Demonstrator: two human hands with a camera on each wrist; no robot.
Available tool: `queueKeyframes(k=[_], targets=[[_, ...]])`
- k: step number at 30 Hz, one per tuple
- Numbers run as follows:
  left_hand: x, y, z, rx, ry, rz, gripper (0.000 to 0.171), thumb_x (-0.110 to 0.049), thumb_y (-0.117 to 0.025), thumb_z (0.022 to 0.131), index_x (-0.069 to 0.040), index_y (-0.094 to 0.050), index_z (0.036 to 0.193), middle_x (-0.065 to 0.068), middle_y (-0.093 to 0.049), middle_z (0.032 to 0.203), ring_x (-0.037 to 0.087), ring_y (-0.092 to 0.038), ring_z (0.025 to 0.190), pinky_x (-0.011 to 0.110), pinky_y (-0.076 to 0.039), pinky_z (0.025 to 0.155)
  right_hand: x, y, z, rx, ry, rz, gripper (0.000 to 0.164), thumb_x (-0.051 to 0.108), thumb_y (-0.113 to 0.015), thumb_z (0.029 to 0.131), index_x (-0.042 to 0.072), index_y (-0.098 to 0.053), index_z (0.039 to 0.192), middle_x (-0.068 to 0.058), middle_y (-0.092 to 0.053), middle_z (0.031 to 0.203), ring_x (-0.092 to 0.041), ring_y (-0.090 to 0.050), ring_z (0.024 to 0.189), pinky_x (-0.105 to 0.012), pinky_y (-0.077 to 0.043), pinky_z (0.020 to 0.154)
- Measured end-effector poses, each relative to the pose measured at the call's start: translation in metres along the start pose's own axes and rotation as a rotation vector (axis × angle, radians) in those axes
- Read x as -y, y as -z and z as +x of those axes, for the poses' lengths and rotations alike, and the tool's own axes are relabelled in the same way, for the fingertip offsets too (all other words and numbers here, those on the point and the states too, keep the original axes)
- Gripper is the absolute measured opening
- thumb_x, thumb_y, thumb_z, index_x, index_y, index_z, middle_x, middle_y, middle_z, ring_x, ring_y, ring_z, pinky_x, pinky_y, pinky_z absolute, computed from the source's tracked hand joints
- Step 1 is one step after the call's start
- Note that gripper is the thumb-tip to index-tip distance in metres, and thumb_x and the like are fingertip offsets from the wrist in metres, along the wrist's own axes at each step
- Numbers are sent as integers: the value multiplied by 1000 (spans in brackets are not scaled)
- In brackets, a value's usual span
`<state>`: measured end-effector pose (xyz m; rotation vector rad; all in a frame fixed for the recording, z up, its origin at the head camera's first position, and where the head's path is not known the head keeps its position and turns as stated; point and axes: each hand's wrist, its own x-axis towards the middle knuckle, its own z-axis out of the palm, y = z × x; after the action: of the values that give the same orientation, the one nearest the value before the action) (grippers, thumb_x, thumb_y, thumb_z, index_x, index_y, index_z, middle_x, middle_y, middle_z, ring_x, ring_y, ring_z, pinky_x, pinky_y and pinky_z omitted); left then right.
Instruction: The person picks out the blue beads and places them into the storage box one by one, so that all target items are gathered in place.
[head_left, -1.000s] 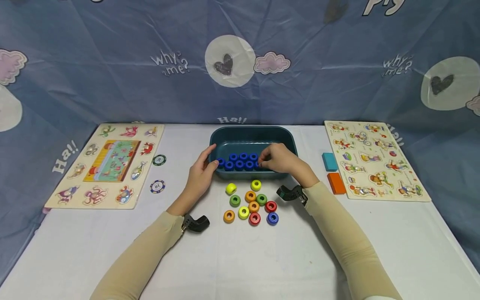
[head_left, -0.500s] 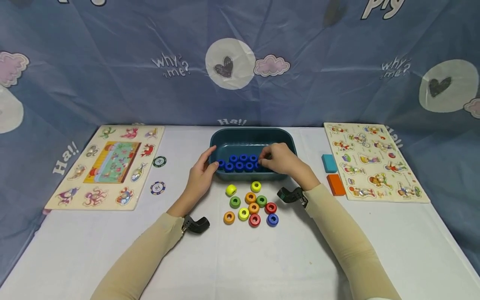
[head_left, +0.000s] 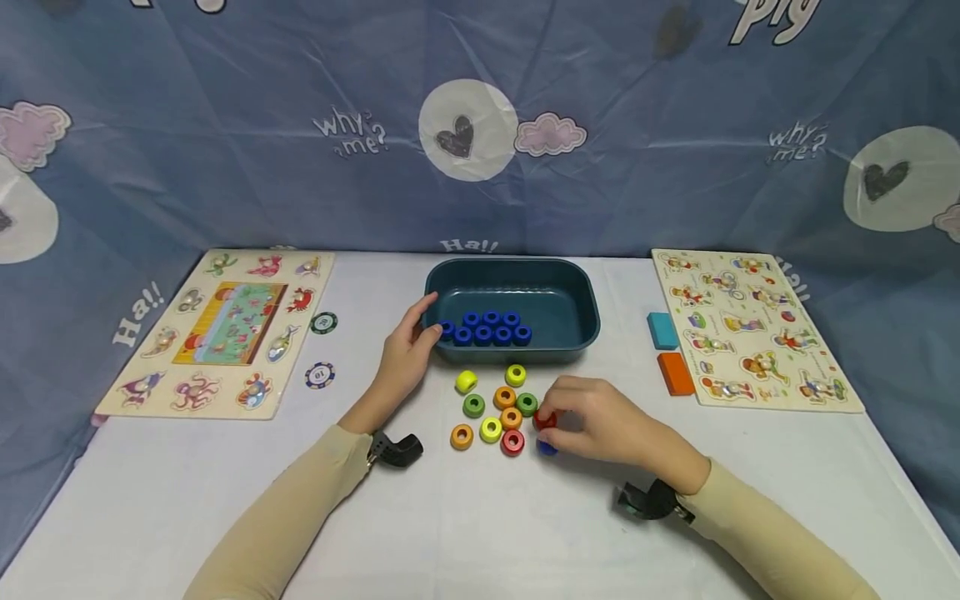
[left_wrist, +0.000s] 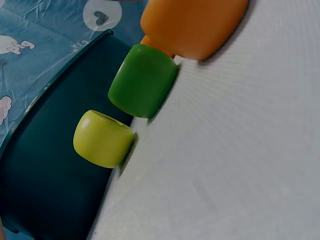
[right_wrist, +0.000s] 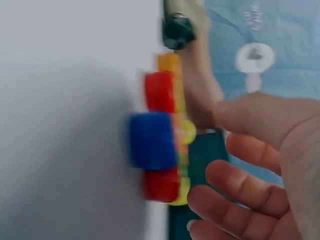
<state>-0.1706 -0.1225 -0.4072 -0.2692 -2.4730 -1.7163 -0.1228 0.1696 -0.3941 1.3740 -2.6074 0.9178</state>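
Observation:
My left hand [head_left: 403,357] rests at the left end of a dark green tray [head_left: 558,312], thumb and forefinger straight against its rim. Inside the tray, several blue beads [head_left: 482,335] stand in two rows along the front left. Over the right side of a group of loose beads is my right hand [head_left: 603,423], its thumb and fingers spread around a red bead [head_left: 550,421]. A loose blue bead [head_left: 547,448] shows partly under the thumb. In the right wrist view the fingers are apart from the blurred blue bead [right_wrist: 152,140], with nothing between them.
Loose yellow [head_left: 491,430], green [head_left: 473,406], orange [head_left: 462,437] and red beads [head_left: 512,442] lie before the tray. Picture puzzle boards stand left [head_left: 300,367] and right [head_left: 750,342]. Two chips [head_left: 320,375] lie left; a teal block [head_left: 663,331] and an orange block [head_left: 676,374] lie right.
My right hand has left the blue beads inside the tray and come down toward me, over the loose red and blue beads. The left hand stays at the tray's rim.

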Motion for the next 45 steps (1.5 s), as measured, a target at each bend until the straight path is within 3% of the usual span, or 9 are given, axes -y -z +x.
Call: queueKeyframes(k=[4,9,21,30,36,38,41,45], targets=[[0,0,0,4,7,-11,50,-10,-49,99,-5,-40,148,15,-35,156,26,-32,145,41,-32,118,1,-12,-10,105,-71,-34,17,27,-81,78,21,-66,81,11,-57,80,-1,-51,72,-14,-49,65],[-2,0,-1,24,24,-18,50,-11,-49,99,-6,-39,148,14,-33,157,24,-31,145,38,-32,118,1,-18,-11,121,-85,-30,19,27,-81,77,21,-63,77,11,-53,79,0,-48,68,-12,-44,60],[-5,2,-1,14,2,-18,50,-9,-48,99,-4,-39,148,17,-34,156,27,-32,145,44,-33,117,7,-13,-7,215,-103,-69,16,23,-78,78,19,-67,89,10,-56,89,-3,-51,78,-17,-51,73],[-4,1,-2,12,9,-16,49,-9,-48,99,-4,-39,148,17,-34,156,27,-32,145,41,-33,117,2,4,0,93,6,-25,11,16,-75,80,17,-70,90,8,-65,93,-3,-59,84,-22,-56,79],[-4,1,-2,12,-2,-15,49,-9,-48,99,-3,-40,147,17,-34,156,27,-33,145,42,-33,117,-10,28,23,-81,18,-43,14,3,-74,79,11,-72,90,-7,-70,103,-13,-66,84,-25,-58,64],[-4,1,-1,11,-2,-14,49,-9,-48,99,-3,-40,147,17,-34,156,27,-33,144,42,-33,117,-16,35,36,-138,11,-56,13,0,-74,80,8,-73,91,-12,-71,106,-17,-69,82,-25,-58,59],[-4,1,-1,9,1,-13,49,-9,-48,99,-3,-40,147,17,-35,156,28,-33,144,42,-33,117,-29,41,58,-195,-24,-87,11,1,-74,81,6,-74,90,-13,-71,104,-21,-70,85,-31,-59,63],[-4,0,-2,5,0,-20,49,-9,-48,99,-4,-40,147,16,-35,156,27,-33,145,42,-33,117,-50,40,84,-198,-164,-109,10,6,-74,83,6,-74,92,-10,-71,98,-21,-68,85,-38,-58,72]])
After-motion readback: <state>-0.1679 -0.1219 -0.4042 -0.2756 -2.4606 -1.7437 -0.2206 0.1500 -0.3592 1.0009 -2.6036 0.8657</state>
